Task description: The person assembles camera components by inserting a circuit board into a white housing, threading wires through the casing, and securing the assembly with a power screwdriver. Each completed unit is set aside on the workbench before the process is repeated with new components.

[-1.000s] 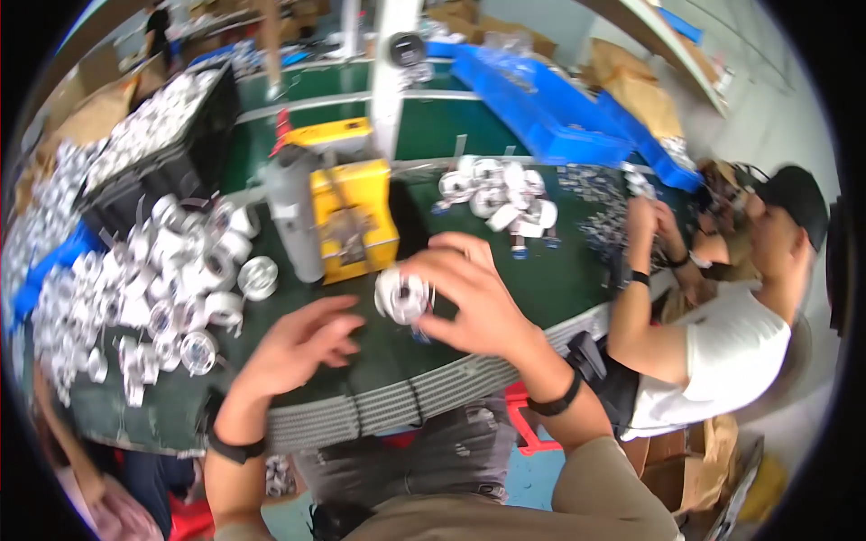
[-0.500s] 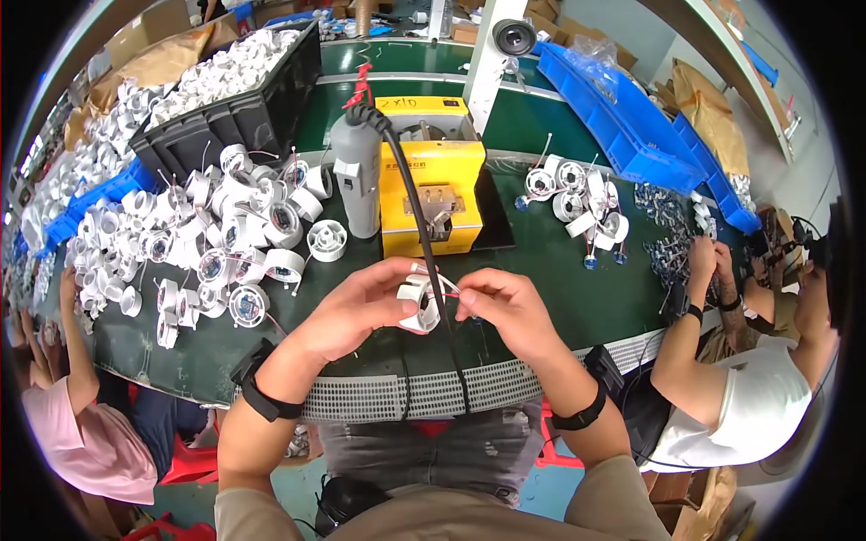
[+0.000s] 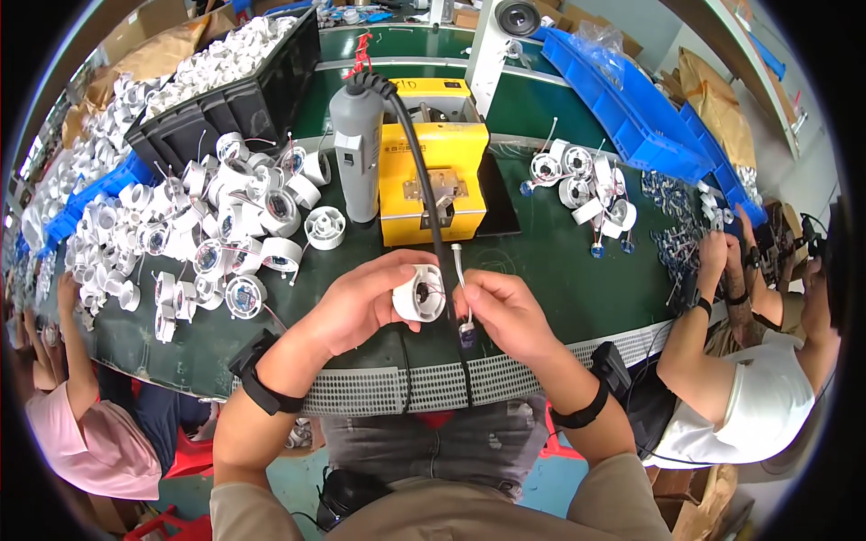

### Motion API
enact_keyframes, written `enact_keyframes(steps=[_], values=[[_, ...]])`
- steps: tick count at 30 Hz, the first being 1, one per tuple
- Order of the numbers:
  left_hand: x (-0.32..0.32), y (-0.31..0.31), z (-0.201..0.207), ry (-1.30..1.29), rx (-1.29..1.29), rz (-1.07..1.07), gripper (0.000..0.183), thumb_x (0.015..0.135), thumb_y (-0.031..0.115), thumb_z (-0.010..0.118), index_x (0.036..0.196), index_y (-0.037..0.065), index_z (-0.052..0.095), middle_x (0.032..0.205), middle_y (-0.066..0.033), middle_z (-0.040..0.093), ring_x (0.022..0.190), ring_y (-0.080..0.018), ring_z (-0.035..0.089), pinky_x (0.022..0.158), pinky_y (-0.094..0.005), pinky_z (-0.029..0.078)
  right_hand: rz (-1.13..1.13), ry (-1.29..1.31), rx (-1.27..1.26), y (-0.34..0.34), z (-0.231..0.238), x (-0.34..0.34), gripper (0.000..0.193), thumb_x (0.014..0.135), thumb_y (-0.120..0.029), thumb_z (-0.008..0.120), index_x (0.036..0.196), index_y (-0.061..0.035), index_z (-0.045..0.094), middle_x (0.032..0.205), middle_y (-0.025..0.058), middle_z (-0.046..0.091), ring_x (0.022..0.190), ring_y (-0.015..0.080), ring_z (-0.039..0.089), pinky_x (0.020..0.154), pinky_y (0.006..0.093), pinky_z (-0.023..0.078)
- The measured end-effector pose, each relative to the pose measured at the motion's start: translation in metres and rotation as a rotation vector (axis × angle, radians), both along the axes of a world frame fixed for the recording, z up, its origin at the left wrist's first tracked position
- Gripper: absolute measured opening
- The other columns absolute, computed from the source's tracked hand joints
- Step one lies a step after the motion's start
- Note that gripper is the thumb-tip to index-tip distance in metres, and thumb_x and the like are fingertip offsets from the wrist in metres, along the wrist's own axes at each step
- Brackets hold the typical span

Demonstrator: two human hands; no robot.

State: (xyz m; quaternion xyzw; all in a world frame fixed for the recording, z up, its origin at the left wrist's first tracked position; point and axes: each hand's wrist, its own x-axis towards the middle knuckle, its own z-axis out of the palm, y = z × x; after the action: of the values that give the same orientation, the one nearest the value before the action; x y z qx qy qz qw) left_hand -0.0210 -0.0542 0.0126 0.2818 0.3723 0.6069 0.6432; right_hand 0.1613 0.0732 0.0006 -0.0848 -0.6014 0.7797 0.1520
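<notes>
My left hand (image 3: pixel 356 302) is closed round a white round plastic housing (image 3: pixel 408 301), its hollow side with dark parts and thin wires turned to the right. Beside it, my right hand (image 3: pixel 507 311) pinches a white wire lead (image 3: pixel 458 262) that stands up from the fingertips with a small connector on its end. Below those fingers hangs a small dark circuit board (image 3: pixel 466 335). A black cable (image 3: pixel 424 180) runs down in front of the gap between my hands and hides part of it.
Beyond my hands stands a yellow machine (image 3: pixel 433 230), with a grey cylindrical tool (image 3: pixel 357 171) at its left. White housings (image 3: pixel 212 261) heap up on the left, near a black crate (image 3: pixel 212 126). Blue trays (image 3: pixel 622 126) and loose circuit boards (image 3: pixel 672 225) lie right. Co-workers sit on both sides.
The housing has turned in my left hand so its opening shows more. My right hand has drawn slightly away from it, and the wire now stands upright with the board showing below.
</notes>
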Motion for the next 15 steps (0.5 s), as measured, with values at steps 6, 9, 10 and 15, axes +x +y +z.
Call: enact_keyframes(steps=[6,9,10,15], values=[[0.004,0.003,-0.008,-0.075,-0.044,-0.017,0.04,0.1,0.025,0.038,0.128,-0.001,0.047,0.107,-0.0096,0.061,0.091,-0.0173,0.062,0.071,-0.0299,0.052,-0.141,-0.089,0.355,-0.006,-0.007,-0.006,0.014,0.085,-0.007,0.06,0.074,0.0014,0.058,0.078,0.0035,0.05,0.07,0.0115,0.049,0.064,0.0266,0.039],[0.007,0.003,-0.008,0.02,-0.074,0.004,0.041,0.1,0.027,0.037,0.128,-0.001,0.047,0.105,-0.0086,0.062,0.088,-0.016,0.062,0.069,-0.0289,0.052,-0.195,-0.055,0.555,-0.009,-0.005,-0.008,0.01,0.081,-0.004,0.062,0.073,0.0007,0.057,0.08,0.0054,0.05,0.07,0.0138,0.051,0.063,0.0265,0.041],[0.007,0.004,-0.008,0.031,-0.09,0.02,0.04,0.1,0.027,0.037,0.128,-0.001,0.047,0.103,-0.0081,0.063,0.086,-0.0158,0.063,0.068,-0.0287,0.052,-0.246,-0.032,0.662,-0.01,0.0,-0.009,0.008,0.08,-0.001,0.061,0.074,0.0011,0.057,0.08,0.0058,0.049,0.07,0.0149,0.05,0.062,0.0264,0.041],[0.009,0.005,-0.006,0.071,-0.174,0.046,0.04,0.1,0.027,0.038,0.125,-0.001,0.05,0.099,-0.0077,0.063,0.083,-0.0158,0.063,0.067,-0.0283,0.053,-0.342,0.094,0.941,-0.02,-0.004,-0.011,0.011,0.073,0.002,0.068,0.074,-0.0004,0.058,0.079,0.0074,0.049,0.066,0.0188,0.051,0.057,0.0286,0.042]])
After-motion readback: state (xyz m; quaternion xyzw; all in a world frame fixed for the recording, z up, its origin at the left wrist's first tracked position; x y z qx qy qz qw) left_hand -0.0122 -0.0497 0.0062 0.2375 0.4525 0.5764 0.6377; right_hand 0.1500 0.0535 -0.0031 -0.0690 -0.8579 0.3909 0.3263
